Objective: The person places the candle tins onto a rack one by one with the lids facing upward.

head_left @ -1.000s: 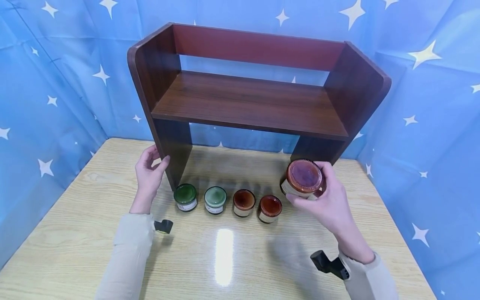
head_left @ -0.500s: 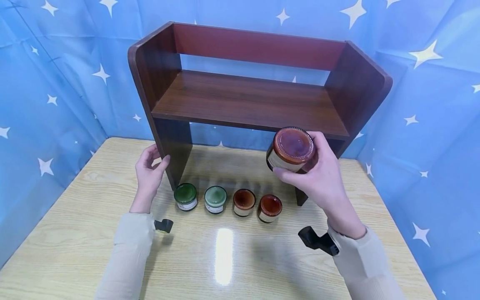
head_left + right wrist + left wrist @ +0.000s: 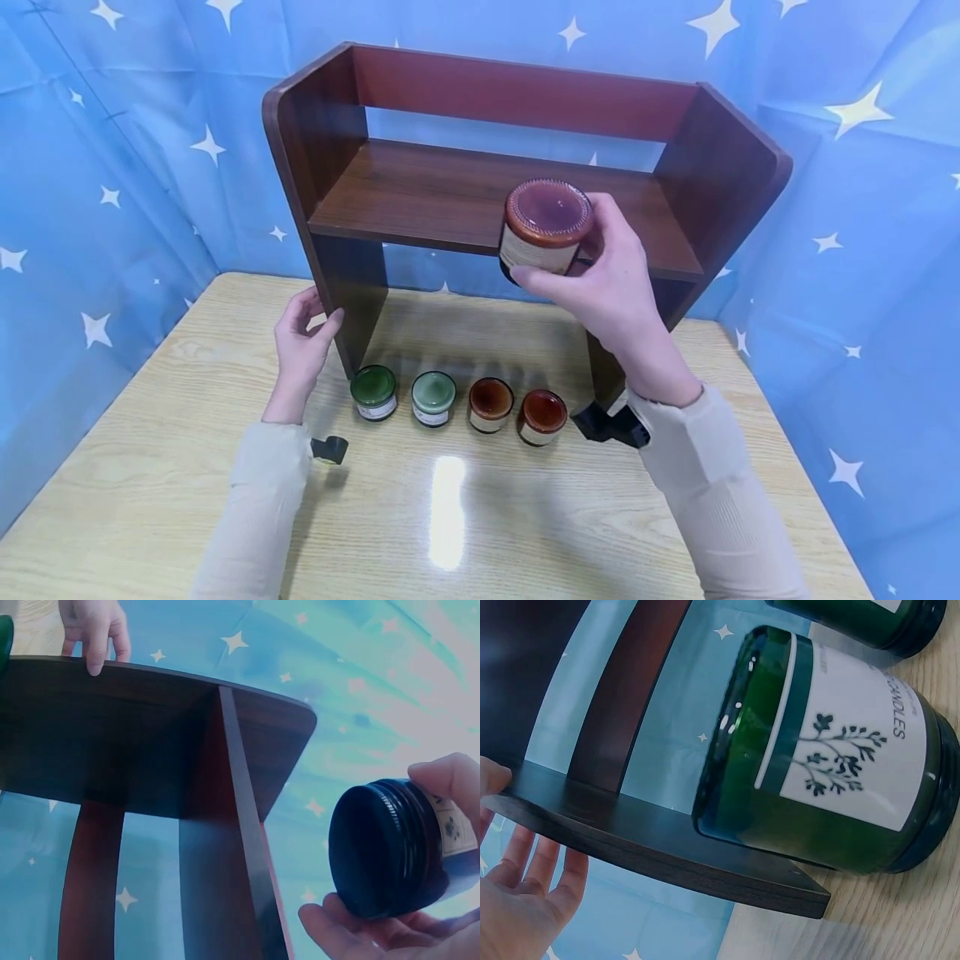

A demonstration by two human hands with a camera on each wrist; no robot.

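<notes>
My right hand (image 3: 611, 287) grips an amber candle jar (image 3: 545, 225) in front of the shelf board. Its glass base faces up; in the right wrist view its dark lid (image 3: 367, 855) shows. At the left, my left hand (image 3: 303, 342) holds the edge of the dark wooden shelf's (image 3: 487, 200) side panel, with the thumb on one face and fingers on the other in the left wrist view. A dark green candle jar (image 3: 373, 390), a light green candle jar (image 3: 432, 398) and two amber candle jars, one brown (image 3: 491, 404) and one redder (image 3: 542, 416), stand lid-down in a row below.
The shelf stands on a pale wooden table (image 3: 375, 533), with a reddish back rail (image 3: 517, 92) along its top. A blue star-patterned cloth (image 3: 112, 208) hangs behind and at both sides.
My right hand has lifted the amber candle jar up and leftward, from beside the row on the table to the height of the shelf board. The left hand has stayed at the side panel.
</notes>
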